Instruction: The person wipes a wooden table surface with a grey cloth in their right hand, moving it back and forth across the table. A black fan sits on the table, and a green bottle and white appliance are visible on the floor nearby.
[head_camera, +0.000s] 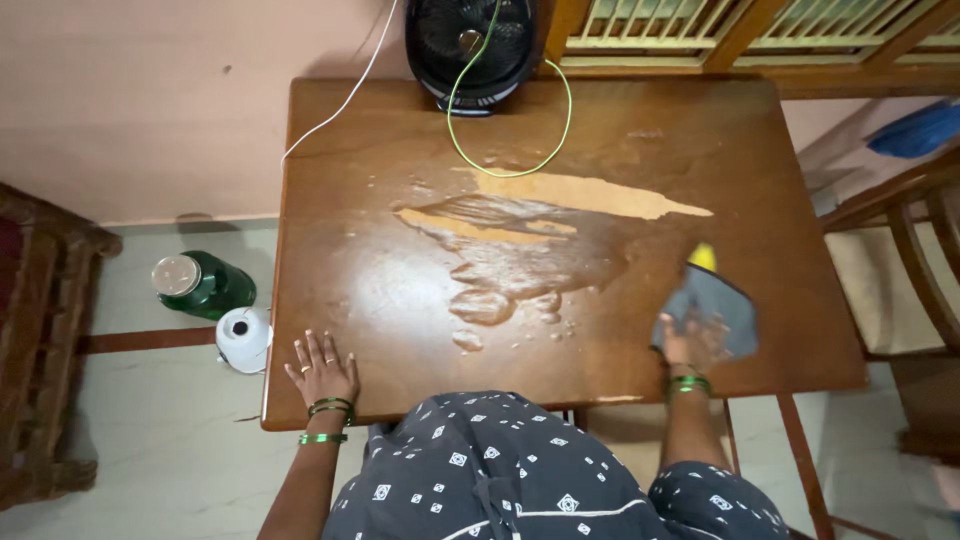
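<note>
Wooden table (760, 180) wet, spilled puddle (510, 265) across middle. Black fan (470, 45) at far edge, green cable (520, 150) looping beside puddle. Green jar (205, 283) and white bottle (243, 338) on floor, left. Grey cloth (715, 305) right of puddle, right hand (685, 345) pressing on it, fingers blurred, grasp unclear. Left hand (322, 368) flat, fingers spread, empty, near edge.

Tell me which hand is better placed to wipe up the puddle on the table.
Right. The right hand already presses the grey cloth beside the puddle, while the left hand lies flat and empty at the table edge.

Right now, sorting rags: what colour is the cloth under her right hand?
Grey cloth with a yellow corner; head view.
</note>
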